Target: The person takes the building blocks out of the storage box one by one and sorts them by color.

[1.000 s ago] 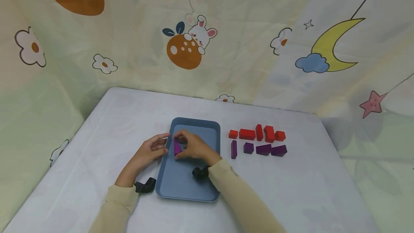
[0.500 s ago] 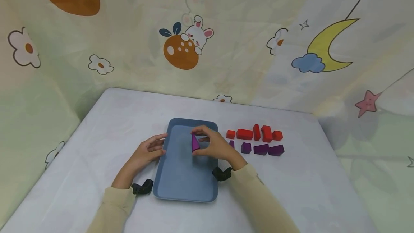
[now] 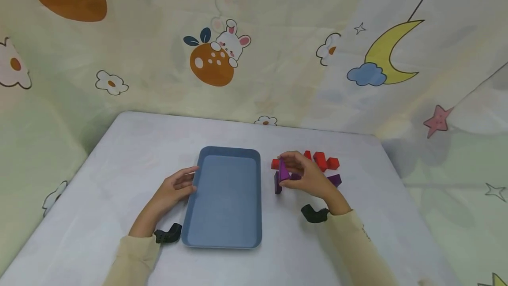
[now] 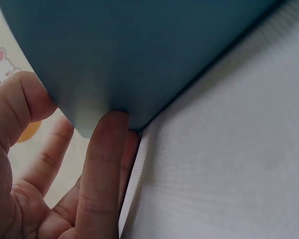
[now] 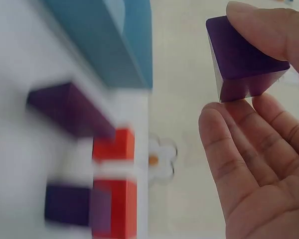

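My right hand pinches a purple triangular block between thumb and fingers, above the rows of blocks right of the tray. In the right wrist view, the thumb lies on one face of this block, with fingertips against the opposite side. A blue rectangular tray lies on the table with nothing in it. My left hand rests against its left side, fingers loosely extended. In the left wrist view, fingertips touch the tray's outer wall close to the tablecloth.
Beneath and behind the right hand, a slim purple block stands near several other purple ones, partly hidden. Behind them is a row of red blocks, including a red cube. A patterned cloth hangs beyond the white table.
My right hand has carried the purple triangular block rightward, from over the tray to above the block rows. My left hand has stayed at the tray's left side. The head view has shifted slightly.
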The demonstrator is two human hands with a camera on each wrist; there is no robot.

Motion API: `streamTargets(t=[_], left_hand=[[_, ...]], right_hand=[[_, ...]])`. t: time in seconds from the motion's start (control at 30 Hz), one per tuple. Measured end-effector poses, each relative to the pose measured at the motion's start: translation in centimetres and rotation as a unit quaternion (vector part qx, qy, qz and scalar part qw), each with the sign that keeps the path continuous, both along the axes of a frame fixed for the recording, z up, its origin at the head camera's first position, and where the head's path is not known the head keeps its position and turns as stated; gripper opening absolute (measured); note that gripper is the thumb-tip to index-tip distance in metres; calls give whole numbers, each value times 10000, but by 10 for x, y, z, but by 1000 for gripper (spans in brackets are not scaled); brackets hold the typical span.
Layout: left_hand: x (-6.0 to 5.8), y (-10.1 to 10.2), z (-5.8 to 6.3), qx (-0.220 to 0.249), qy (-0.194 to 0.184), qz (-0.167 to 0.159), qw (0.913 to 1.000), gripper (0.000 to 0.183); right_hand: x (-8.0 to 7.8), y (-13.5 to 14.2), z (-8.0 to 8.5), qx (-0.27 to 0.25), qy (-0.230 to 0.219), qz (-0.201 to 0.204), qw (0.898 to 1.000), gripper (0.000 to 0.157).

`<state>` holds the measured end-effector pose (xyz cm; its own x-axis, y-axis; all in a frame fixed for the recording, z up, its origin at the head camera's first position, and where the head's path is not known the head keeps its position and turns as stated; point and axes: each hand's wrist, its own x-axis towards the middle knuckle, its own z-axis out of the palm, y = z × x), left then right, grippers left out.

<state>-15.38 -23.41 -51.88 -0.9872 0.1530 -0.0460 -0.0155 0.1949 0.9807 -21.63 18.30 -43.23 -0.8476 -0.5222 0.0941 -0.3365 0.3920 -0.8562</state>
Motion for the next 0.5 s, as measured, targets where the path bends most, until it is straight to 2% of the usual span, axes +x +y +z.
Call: streamTargets(t=[0.27,0.5], left_hand=[[3,0,1,31,-55,24,10000,66],[3,3,2,-15,-127,44,9999,66]], right_hand=[[-1,58,5,451,-52,-561,9974,71],[-2,107,15,702,17,-691,9951,70]])
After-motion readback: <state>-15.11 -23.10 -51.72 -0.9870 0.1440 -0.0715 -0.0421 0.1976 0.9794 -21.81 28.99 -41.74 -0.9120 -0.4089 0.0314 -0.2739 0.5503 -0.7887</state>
